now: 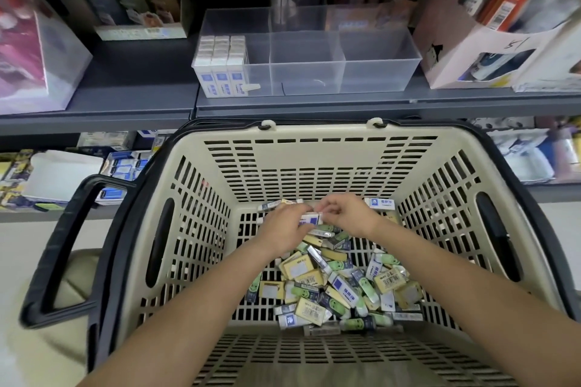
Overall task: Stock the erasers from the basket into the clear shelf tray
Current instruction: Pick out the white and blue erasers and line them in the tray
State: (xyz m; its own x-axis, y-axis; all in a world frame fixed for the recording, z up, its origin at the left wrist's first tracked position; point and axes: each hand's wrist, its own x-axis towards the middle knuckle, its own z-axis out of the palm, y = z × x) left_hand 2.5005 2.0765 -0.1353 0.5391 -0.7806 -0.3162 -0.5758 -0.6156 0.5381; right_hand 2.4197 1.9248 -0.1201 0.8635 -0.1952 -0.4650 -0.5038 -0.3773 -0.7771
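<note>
Bunching erasers (310, 219) for one trip, likely: left fingers (297, 213) clasp them, right fingers (328, 208) pinch their end; tray (377, 72) waits beyond.

Pinched one white-and-blue eraser (309, 219) between left grip (284, 229) and right grip (349, 214), deep in the beige basket (314, 148) — just past the loose eraser pile (339, 286). Above, on the grey shelf (135, 94) — clear tray (377, 50), with three rows of erasers (220, 63) packed in its left compartment.
</note>
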